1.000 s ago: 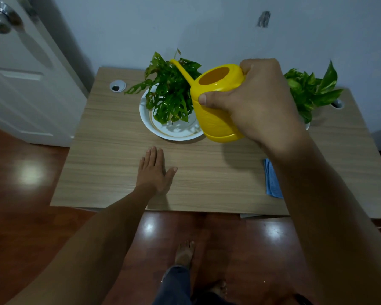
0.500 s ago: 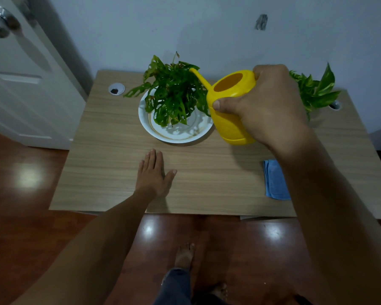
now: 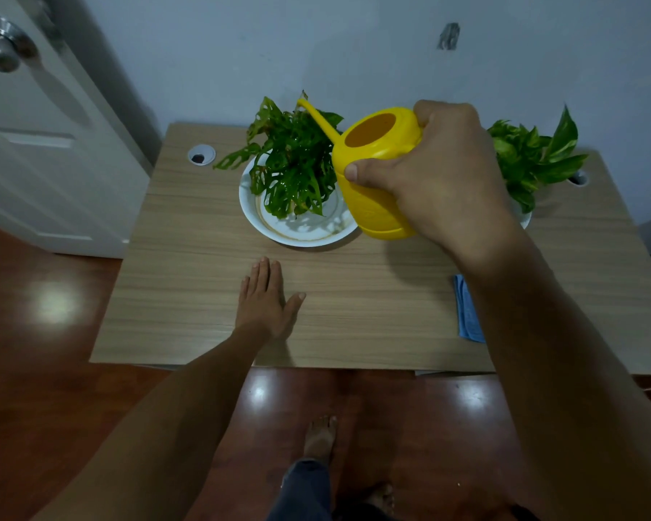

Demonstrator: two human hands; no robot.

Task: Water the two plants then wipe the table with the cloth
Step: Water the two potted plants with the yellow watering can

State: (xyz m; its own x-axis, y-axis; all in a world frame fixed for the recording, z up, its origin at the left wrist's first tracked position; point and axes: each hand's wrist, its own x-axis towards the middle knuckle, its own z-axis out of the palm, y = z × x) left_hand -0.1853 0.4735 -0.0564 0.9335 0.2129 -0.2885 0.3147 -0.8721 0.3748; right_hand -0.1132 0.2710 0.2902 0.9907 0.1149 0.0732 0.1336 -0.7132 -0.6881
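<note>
Writing: no brand, label or lettering can be read on any item.
Plants: two. The left plant (image 3: 292, 171), with holed leaves, stands in a white dish (image 3: 256, 216) near the back middle of the table (image 3: 203, 265). The right plant (image 3: 534, 159), with broad glossy leaves, is at the back right, largely hidden behind the right hand.
Watering can: one, yellow (image 3: 376, 174), held above the table just right of the white dish. Its thin spout points up and left, its tip over the left plant's leaves. Its round top opening faces the camera. No water stream is visible.
Right hand: (image 3: 440, 174) wrapped around the can's right side, thumb pressed across the front of the body, fingers curled over the top rear.
Left hand: (image 3: 265, 298) lies flat on the table, palm down, fingers together, thumb spread, holding nothing, well in front of the dish.
Cloth: one, blue (image 3: 466, 310), flat on the table's front right; the right forearm covers most of it.
Cable holes: two, the left grommet (image 3: 201, 155) at the back left, the right grommet (image 3: 578, 178) at the back right.
Surroundings: a white door (image 3: 46, 152) with a metal knob (image 3: 1, 47) stands to the left; a pale wall (image 3: 316, 43) bearing a small dark mark (image 3: 448, 36) runs behind the table; a glossy reddish floor (image 3: 46, 389) lies below, with bare feet (image 3: 320, 438) at the table's front edge.
</note>
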